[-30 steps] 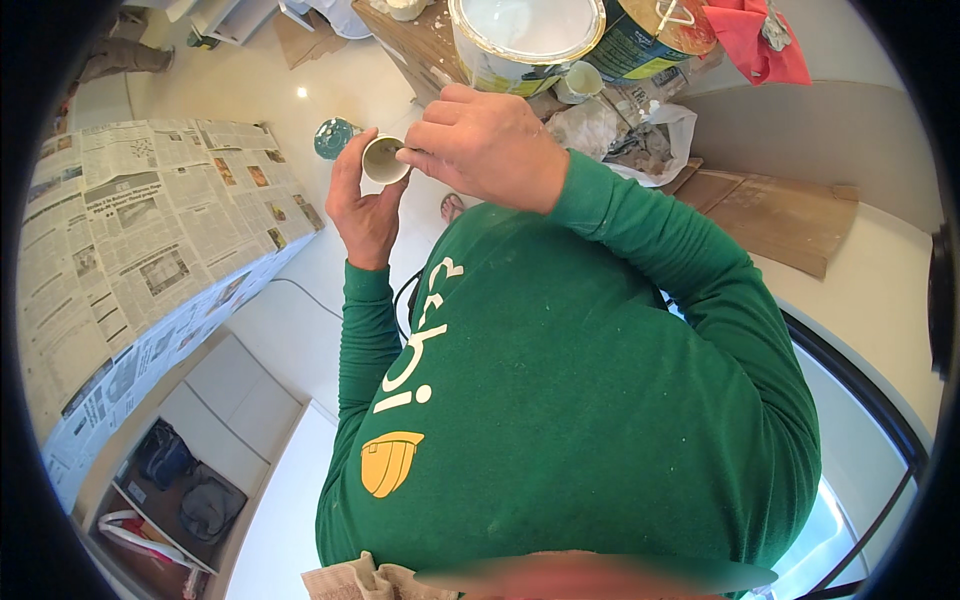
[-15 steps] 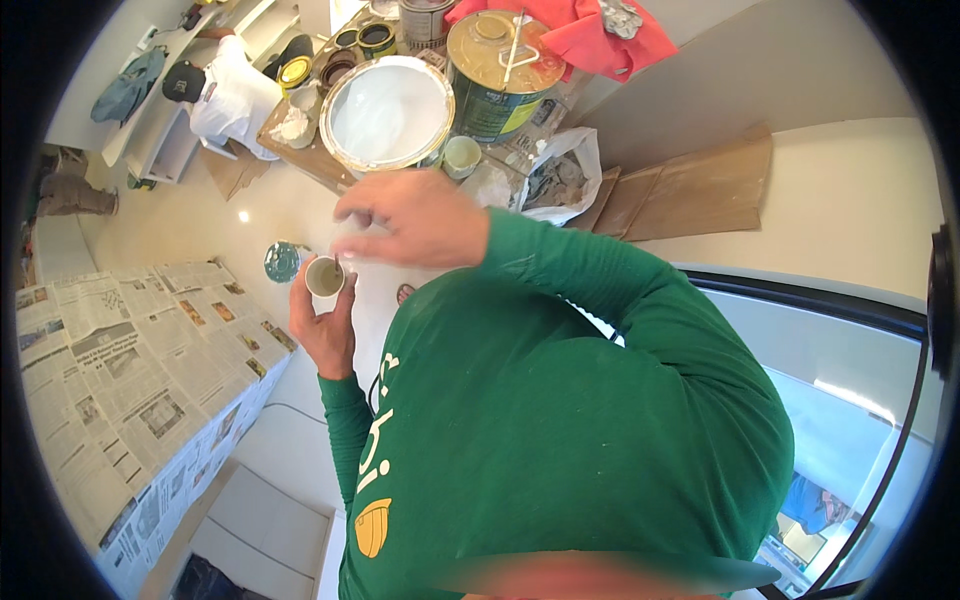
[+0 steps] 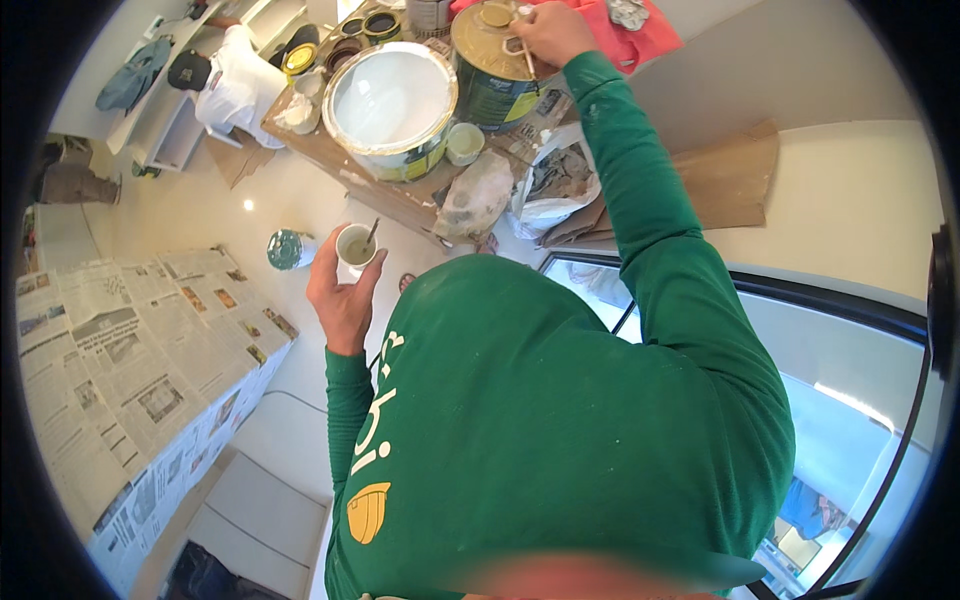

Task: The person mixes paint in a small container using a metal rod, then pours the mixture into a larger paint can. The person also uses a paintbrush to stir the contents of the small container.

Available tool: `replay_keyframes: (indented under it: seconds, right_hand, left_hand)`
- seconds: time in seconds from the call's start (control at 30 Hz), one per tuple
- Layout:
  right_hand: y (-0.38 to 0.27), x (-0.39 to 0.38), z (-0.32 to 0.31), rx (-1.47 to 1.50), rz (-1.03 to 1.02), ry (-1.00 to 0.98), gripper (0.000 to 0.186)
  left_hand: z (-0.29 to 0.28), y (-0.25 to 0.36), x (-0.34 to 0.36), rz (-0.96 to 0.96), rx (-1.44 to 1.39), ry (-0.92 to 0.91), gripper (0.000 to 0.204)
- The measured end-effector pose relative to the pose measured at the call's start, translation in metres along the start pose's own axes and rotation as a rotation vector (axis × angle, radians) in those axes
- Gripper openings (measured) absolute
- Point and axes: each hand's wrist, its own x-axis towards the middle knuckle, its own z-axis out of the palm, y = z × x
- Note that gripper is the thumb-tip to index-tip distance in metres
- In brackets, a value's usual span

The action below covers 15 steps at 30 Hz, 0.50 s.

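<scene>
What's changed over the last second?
The right hand has left the cup, swinging forward and right to the gold-topped can; its grip there is unclear. The left hand still holds the cup; the bucket still stands beside the can.

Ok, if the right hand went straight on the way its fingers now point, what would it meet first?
For the right hand, most likely the pale stick lying across the gold lid of the large can, right by its fingertips; depth is unclear, so it may already be touching.
</scene>
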Motion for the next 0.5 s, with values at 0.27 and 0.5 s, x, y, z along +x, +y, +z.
replay_keyframes:
  seconds: [0.27, 0.5]
  right_hand:
    - [-0.039, -0.060, -0.060, 0.797, 0.051, -0.216, 0.028]
    - [-0.091, -0.101, -0.090, 0.865, 0.004, -0.335, 0.026]
  left_hand:
    - [0.002, 0.006, -0.002, -0.042, 0.008, -0.018, 0.054]
    - [0.004, 0.005, 0.006, 0.024, -0.016, -0.019, 0.055]
